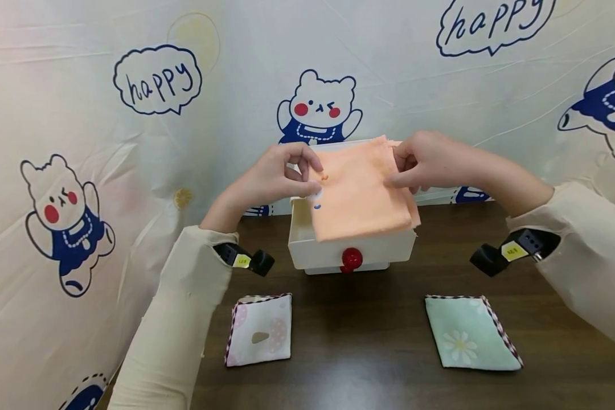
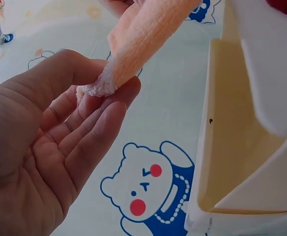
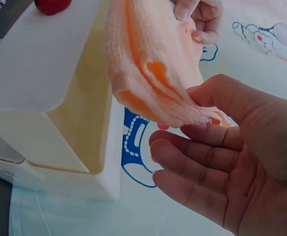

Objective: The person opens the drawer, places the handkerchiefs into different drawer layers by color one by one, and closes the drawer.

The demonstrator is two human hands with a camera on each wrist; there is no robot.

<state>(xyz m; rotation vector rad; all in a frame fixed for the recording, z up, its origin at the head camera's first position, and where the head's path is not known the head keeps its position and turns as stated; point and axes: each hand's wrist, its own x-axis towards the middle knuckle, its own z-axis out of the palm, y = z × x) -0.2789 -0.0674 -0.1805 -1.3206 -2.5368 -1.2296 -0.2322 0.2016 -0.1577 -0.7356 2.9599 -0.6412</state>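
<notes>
A folded peach-orange towel (image 1: 361, 193) with a small printed motif is held up between both hands, over a white drawer (image 1: 351, 249) that is pulled out of its box. My left hand (image 1: 282, 173) pinches the towel's left edge between thumb and fingers; in the left wrist view the pinched corner looks fluffy. At the opposite edge my right hand (image 1: 427, 162) pinches the cloth, and the right wrist view shows its several layers (image 3: 156, 73) hanging in folds. A red round knob (image 1: 352, 258) sits on the drawer front. The towel hides much of the drawer's inside.
On the dark wooden table (image 1: 359, 330) lie two folded cloths nearer the front: a pink-and-white one (image 1: 266, 336) at left and a pale green one with a flower (image 1: 466, 336) at right. Behind the box hangs a patterned curtain (image 1: 246, 85) with bears.
</notes>
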